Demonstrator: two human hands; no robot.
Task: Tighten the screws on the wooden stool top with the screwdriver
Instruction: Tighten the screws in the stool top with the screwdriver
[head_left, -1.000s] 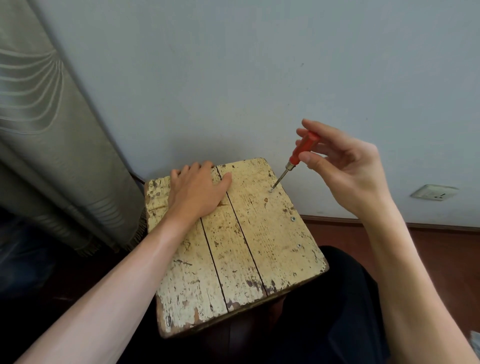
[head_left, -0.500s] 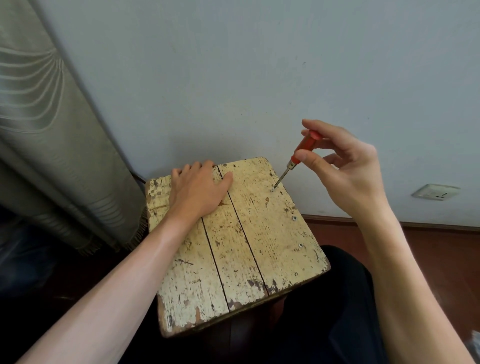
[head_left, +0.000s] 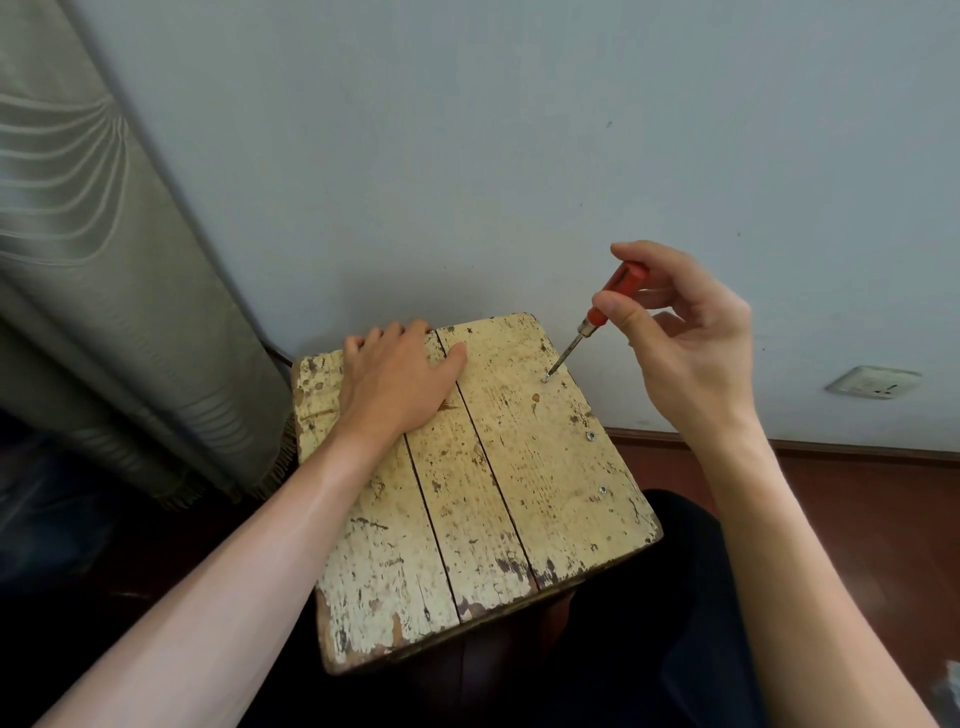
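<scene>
fingers (head_left: 660, 260) of the right hand (head_left: 691, 338) pinch the screwdriver (head_left: 605, 301), its shaft slanting down and left from them onto a screw (head_left: 545, 379) near the stool top (head_left: 519, 467)'s far edge; the left hand (head_left: 400, 384) presses flat, farther left.

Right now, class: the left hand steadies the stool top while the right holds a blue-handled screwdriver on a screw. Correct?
No. The head view shows a red-handled screwdriver, not blue. The left hand on the stool top and the right hand at the screw are right.
</scene>
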